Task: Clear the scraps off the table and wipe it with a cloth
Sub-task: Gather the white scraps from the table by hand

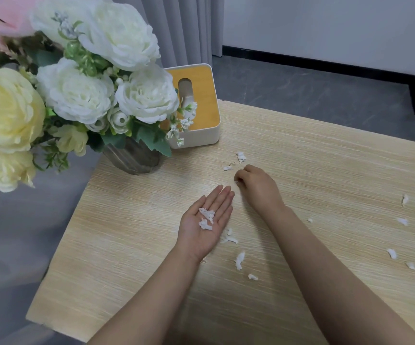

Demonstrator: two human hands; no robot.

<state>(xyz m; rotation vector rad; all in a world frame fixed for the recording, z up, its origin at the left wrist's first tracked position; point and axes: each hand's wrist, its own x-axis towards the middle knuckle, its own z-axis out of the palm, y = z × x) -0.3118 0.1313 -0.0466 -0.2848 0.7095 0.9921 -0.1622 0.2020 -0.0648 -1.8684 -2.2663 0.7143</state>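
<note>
Fingers [222,195] of your left hand [205,224] flat, together, palm up, scraps [206,218] resting behind them on palm. Right hand [256,188] curled on table [126,232], possibly pinching scrap; loose bits [240,156] just beyond knuckles.

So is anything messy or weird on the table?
Yes. Small white scraps are scattered over the table, some near the right edge. A few lie in the open left hand. The right hand is curled by more.

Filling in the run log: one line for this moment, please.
left hand: palm up, holding scraps | right hand: curled on table | loose scraps remain
</note>
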